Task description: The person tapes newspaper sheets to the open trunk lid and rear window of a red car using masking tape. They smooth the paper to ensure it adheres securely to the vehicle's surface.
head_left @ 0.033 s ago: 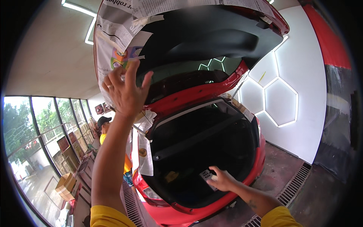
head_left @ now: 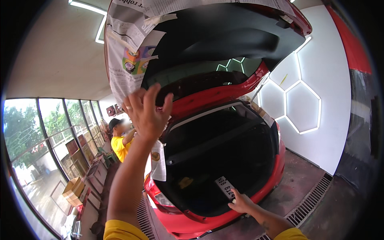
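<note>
Your left hand (head_left: 146, 115) is up, fingers spread and apparently empty, before the lifted tailgate (head_left: 224, 38); your right hand (head_left: 243, 203) is at the near end of the white plate (head_left: 225, 186) in the red car's (head_left: 230, 216) boot (head_left: 256, 168), and whether it grips is unclear. The plate looks light, thin and stiff, perhaps slick: best held by its long edges.

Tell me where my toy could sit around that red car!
Maybe the dark trunk floor between the yellow thing and white plate, though shadows hide detail. The garage floor between red car and drain grate looks bare. It's crowded around the right hand, at the plate's near end.
</note>
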A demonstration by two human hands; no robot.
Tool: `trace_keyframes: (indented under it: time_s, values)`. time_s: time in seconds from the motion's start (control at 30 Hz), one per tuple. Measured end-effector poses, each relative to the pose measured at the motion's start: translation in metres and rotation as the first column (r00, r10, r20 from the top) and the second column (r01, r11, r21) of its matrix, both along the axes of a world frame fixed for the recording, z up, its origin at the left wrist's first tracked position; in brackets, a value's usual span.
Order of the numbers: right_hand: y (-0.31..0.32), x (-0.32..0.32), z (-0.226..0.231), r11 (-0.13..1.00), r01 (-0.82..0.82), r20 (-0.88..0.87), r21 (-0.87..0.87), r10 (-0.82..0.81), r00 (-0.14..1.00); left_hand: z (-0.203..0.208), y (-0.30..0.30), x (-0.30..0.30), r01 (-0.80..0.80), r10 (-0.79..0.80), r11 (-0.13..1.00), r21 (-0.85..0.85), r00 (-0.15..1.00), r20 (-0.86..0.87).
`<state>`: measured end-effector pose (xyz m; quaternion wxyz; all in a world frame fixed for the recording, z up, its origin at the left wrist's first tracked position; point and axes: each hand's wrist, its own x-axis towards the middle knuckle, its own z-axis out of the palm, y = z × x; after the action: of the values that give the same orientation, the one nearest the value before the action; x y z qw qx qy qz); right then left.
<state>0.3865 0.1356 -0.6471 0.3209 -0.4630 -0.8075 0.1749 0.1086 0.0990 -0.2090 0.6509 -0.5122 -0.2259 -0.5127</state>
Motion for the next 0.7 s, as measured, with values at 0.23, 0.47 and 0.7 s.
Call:
trace_keyframes:
  time_s: [0.23, 0.47, 0.7]
  values:
    - [-0.079, 0.023, -0.304, 0.771, -0.19, -0.268, -0.608, 0.027, 0.963, -0.312, -0.055, 0.019, 0.436, -0.167, 0.526, -0.73, 0.895, 0.415]
    - [-0.142, 0.044, -0.27, 0.629, -0.169, -0.47, -0.759, -0.351, 0.81, -0.444, -0.13, 0.016, 0.833, 0.292, -0.055, -0.55, 0.54, 0.789]
    - [-0.157, 0.011, -0.008, 0.93, -0.253, -0.794, -0.267, -0.063, 0.604, -0.355, -0.139, 0.032, 0.904, -0.024, 0.126, -0.408, 0.414, 0.91]
